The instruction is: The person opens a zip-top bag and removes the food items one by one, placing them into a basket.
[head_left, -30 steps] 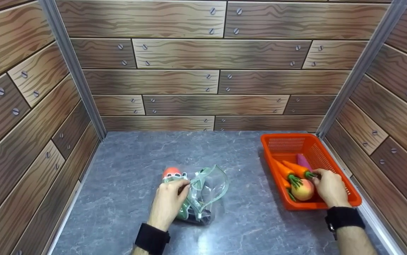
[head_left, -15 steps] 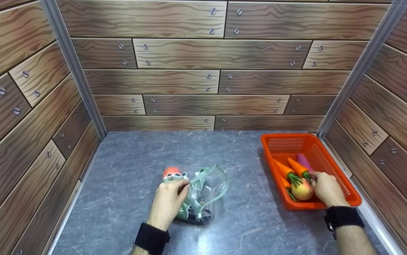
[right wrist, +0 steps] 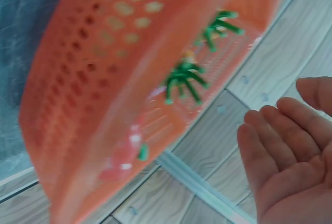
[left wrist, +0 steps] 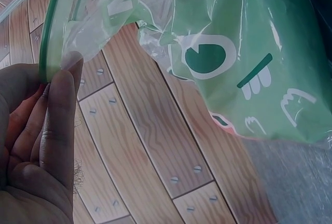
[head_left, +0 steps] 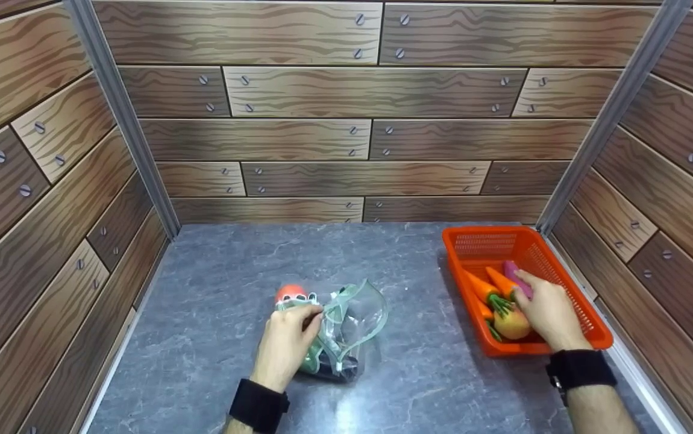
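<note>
My left hand (head_left: 289, 343) pinches the edge of a clear and green zip bag (left wrist: 249, 73) between thumb and fingertips. The bag lies on the table, its mouth gaping to the right in the head view. A red round thing (head_left: 291, 292) shows at its far end, and a dark thing (head_left: 337, 369) at its near end. My right hand (head_left: 550, 313) is over the orange basket (head_left: 480, 348), fingers loosely bent and holding nothing. Under its fingertips lies a long purple thing (head_left: 510, 269), partly hidden. Beside it are carrots (head_left: 499, 278) with green tops and a yellow-red round fruit (head_left: 512, 325).
The basket stands at the right side of the grey table (head_left: 232, 259), close to the wood-patterned side wall (head_left: 678, 241). Another such wall (head_left: 51, 253) rises on the left. In the right wrist view a pinkish-red thing (right wrist: 124, 154) shows inside the basket.
My right hand has left the green top of a carrot and moved slightly left and away from me, over the purple thing. That carrot has turned. The left hand and bag have stayed put.
</note>
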`<action>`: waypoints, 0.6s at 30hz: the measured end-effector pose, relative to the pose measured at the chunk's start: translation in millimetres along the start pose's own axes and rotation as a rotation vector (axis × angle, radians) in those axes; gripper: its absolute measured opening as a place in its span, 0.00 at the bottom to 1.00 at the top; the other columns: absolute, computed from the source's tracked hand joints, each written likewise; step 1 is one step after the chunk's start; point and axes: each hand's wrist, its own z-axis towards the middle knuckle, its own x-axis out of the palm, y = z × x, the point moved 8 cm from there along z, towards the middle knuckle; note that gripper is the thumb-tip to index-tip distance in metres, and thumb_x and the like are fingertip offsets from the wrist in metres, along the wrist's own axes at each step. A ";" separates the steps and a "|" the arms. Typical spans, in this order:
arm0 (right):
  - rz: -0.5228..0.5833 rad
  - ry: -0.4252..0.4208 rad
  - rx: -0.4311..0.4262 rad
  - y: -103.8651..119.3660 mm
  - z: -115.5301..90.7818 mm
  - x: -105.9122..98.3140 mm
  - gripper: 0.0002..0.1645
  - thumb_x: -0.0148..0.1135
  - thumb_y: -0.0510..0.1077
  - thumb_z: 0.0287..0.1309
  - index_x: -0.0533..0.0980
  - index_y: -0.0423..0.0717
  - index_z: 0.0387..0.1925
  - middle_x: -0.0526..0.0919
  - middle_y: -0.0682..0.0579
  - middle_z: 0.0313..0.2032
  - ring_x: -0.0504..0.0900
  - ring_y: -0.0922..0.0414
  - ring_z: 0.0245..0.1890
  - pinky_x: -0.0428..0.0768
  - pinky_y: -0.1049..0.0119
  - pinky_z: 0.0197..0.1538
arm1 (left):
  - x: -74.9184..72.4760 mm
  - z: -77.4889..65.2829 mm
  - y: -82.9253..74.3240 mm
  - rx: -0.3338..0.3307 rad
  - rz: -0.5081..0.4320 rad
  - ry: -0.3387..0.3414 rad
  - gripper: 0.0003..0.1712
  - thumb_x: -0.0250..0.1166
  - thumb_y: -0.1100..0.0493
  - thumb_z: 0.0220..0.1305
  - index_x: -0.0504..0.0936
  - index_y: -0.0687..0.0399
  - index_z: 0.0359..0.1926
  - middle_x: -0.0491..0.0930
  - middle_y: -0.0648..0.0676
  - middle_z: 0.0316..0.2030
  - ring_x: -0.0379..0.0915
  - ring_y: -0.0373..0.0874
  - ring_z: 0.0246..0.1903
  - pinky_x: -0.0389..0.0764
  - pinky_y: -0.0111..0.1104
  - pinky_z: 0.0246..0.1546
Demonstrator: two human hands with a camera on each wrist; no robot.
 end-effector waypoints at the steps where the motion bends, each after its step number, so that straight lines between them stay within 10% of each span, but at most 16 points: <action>1: 0.007 -0.019 -0.015 5.6 0.1 -1.9 0.30 0.68 0.40 0.82 0.80 0.32 0.77 0.87 0.35 0.30 0.73 0.47 0.21 0.75 0.54 0.27 | 0.3 0.1 0.0 0.000 0.001 0.002 0.07 0.78 0.67 0.76 0.98 0.57 0.50 0.99 0.55 0.44 0.98 0.45 0.42 0.99 0.36 0.44; 6: 0.048 -0.086 -0.082 32.5 0.7 -8.2 0.31 0.75 0.42 0.81 0.81 0.32 0.76 0.87 0.26 0.69 0.93 0.24 0.57 0.91 0.28 0.63 | 0.3 -0.8 0.2 0.006 -0.003 -0.002 0.07 0.78 0.67 0.75 0.98 0.57 0.50 0.99 0.55 0.44 0.99 0.47 0.43 0.99 0.38 0.45; 18: 0.090 -0.070 -0.150 83.8 -1.4 4.0 0.33 0.78 0.47 0.81 0.82 0.34 0.76 0.87 0.29 0.73 0.88 0.27 0.71 0.84 0.27 0.78 | 1.4 -1.4 0.9 0.015 0.004 -0.013 0.07 0.79 0.67 0.75 0.98 0.57 0.50 0.99 0.55 0.44 0.99 0.47 0.42 0.99 0.39 0.45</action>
